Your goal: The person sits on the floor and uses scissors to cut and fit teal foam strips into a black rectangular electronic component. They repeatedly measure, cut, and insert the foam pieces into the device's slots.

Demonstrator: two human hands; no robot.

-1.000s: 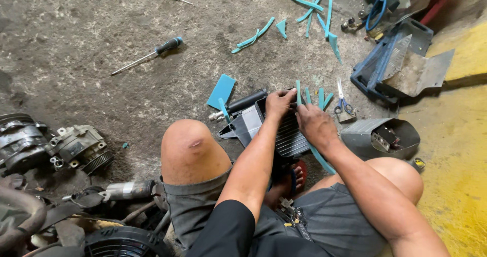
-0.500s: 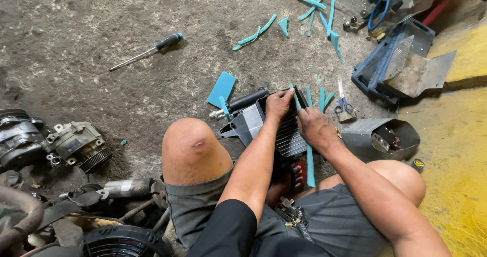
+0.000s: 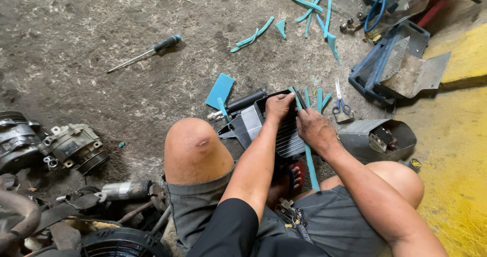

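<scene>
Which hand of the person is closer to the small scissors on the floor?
The right hand. It rests on the finned metal unit just beside the scissors. The left hand grips the unit's top edge, farther away on the other side.

Rough grey concrete floor (image 3: 91, 13), yellow-painted strip (image 3: 456, 150) at right.

1. Soft, even daylight lit the concrete floor (image 3: 101, 28); nothing looked dim.
2. Shadows were short and faint, darkest under the screwdriver (image 3: 144, 53) and between the knees.
3. The yellow floor strip (image 3: 456, 150), far right of the screwdriver, looked brightest, without glare.
4. Focus was sharp throughout; wide-angle bending showed at the edges.
</scene>
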